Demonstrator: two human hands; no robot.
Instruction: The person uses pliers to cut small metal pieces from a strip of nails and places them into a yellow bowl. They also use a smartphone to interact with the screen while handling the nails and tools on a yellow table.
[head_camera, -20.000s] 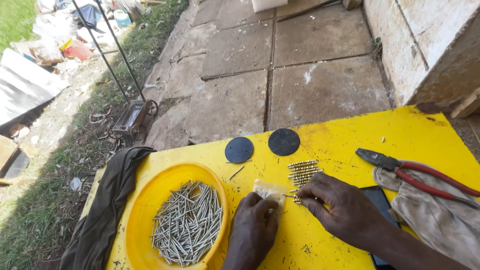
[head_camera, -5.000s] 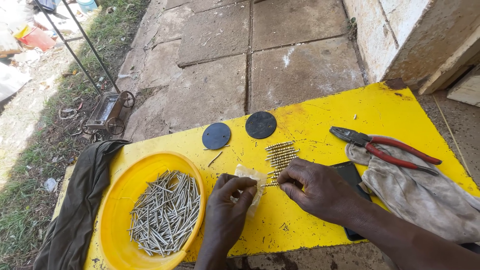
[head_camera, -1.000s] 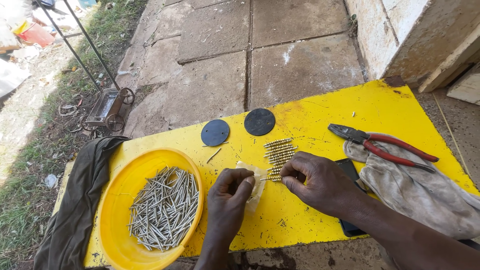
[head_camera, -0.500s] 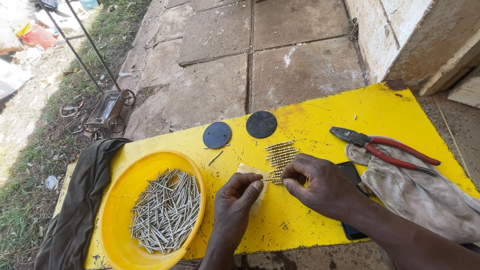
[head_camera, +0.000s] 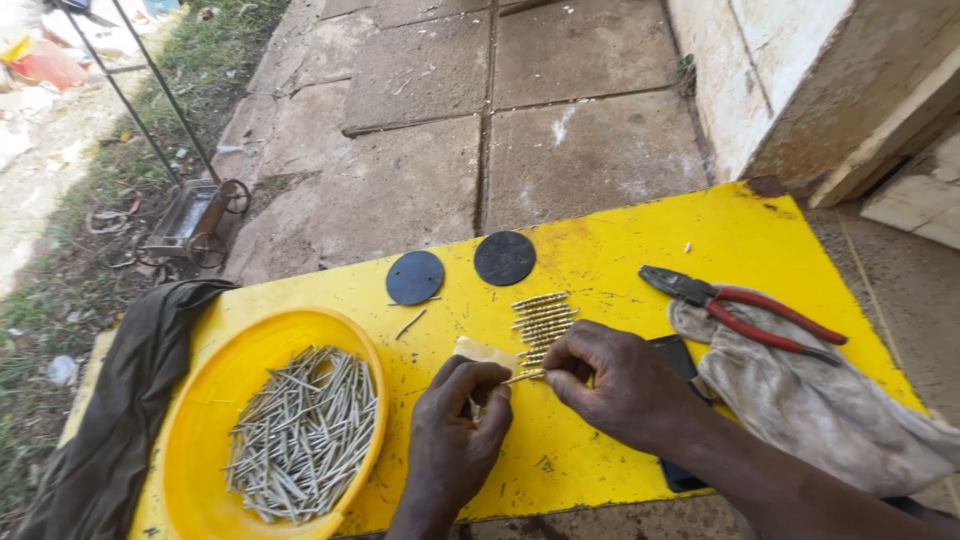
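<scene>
Two hands pinch one nail over a yellow table (head_camera: 620, 250)
Left hand (head_camera: 455, 430) and right hand (head_camera: 615, 385), fingers closed, grip a nail (head_camera: 522, 377); bowl (head_camera: 200, 420) of nails left, row of nails (head_camera: 541, 320) just beyond, two dark discs (head_camera: 460, 268) farther

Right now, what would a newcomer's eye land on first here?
The bright yellow table fills the view, with a yellow bowl of grey nails at its left. At centre the left hand and right hand pinch one thin nail beside a neat row of nails; red-handled pliers lie on a cloth at right.
</scene>
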